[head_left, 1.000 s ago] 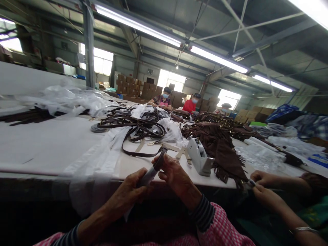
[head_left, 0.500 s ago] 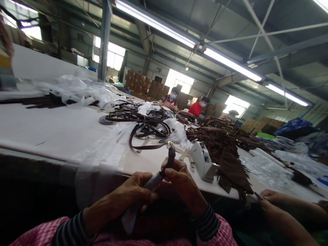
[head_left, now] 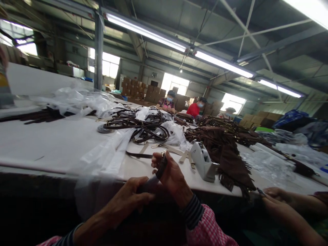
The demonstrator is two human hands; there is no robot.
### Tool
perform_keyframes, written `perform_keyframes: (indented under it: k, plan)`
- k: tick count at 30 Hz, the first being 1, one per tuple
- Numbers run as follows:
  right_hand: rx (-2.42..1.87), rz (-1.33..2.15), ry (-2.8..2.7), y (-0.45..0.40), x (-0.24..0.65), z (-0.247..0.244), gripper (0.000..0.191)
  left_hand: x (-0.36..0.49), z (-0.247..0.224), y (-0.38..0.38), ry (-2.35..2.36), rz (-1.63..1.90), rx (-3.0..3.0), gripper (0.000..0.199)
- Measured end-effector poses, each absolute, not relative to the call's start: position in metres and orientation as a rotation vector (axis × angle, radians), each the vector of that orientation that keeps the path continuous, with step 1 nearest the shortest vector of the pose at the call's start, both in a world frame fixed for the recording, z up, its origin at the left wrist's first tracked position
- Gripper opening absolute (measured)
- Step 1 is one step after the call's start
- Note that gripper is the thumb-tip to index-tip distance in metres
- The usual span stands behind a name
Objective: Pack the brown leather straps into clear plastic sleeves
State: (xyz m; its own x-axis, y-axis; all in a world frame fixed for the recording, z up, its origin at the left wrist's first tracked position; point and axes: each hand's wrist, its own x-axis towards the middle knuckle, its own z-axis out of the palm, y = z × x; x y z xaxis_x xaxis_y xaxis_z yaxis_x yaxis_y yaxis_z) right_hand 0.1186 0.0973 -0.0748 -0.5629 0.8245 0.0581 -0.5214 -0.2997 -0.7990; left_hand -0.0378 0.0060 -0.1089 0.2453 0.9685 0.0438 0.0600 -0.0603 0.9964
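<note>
Where the bench (head_left: 58,143) extends to the left, crumpled clear plastic (head_left: 77,97) lies partly over dark brown pieces (head_left: 42,115). Next, one grey roll (head_left: 105,128), flat, beside a tangle of dark straps (head_left: 146,138). Left hand (head_left: 134,194): forearm slanting up from lower left, back of the hand uppermost, fingers and thumb pinching a grey sleeve (head_left: 150,184) at the bench's front edge. Dark strap (head_left: 161,168): rising from the sleeve, tilted right, metal fitting at its top. Right hand (head_left: 176,177): raised, palm facing left, fingers curled about the strap near the fitting. White tape dispenser (head_left: 205,165): on the bench, just right of that hand. Brown fringed pieces (head_left: 233,164): heaped alongside. Far right, a co-worker's hands (head_left: 278,198), near the heap's lowest corner; finger contact blurred.
</note>
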Motion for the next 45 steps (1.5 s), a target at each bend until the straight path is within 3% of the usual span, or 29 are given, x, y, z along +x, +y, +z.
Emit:
perform_keyframes:
  k: [4, 8, 13, 15, 21, 25, 34, 39, 45]
  plan:
    - [-0.371, 1.706, -1.404, 0.082, 0.118, -0.061, 0.047, -0.039, -0.098, 0.009, 0.995, 1.105, 1.268, 0.028]
    - [-0.445, 1.549, -1.746, 0.065, 0.129, -0.052, 0.040, -0.034, -0.080, 0.010, 0.902, 1.099, 1.327, 0.021]
    - [-0.371, 2.018, -1.432, 0.070, 0.131, -0.068, 0.070, -0.028, -0.083, 0.006, 0.907, 1.087, 1.394, 0.034]
    - [-0.393, 2.154, -1.237, 0.075, 0.126, -0.075, 0.073, -0.027, -0.090, 0.003, 0.945, 1.038, 1.421, 0.036]
    - [-0.455, 1.882, -1.113, 0.074, 0.116, -0.060, 0.027, -0.029, -0.102, 0.003, 0.914, 1.067, 1.317, 0.029]
    - [-0.350, 1.720, -1.285, 0.073, 0.125, -0.041, 0.011, -0.030, -0.091, 0.008, 0.879, 1.134, 1.223, 0.026]
    - [-0.469, 1.515, -1.378, 0.085, 0.143, -0.038, 0.011, -0.016, -0.069, 0.013, 1.005, 1.161, 1.425, 0.019]
    - [-0.459, 1.437, -1.438, 0.080, 0.145, -0.037, 0.007, -0.009, -0.067, 0.020, 0.916, 1.143, 1.312, 0.035]
    - [-0.493, 1.537, -1.489, 0.072, 0.140, -0.041, 0.009, -0.005, -0.063, 0.034, 0.901, 1.145, 1.403, 0.036]
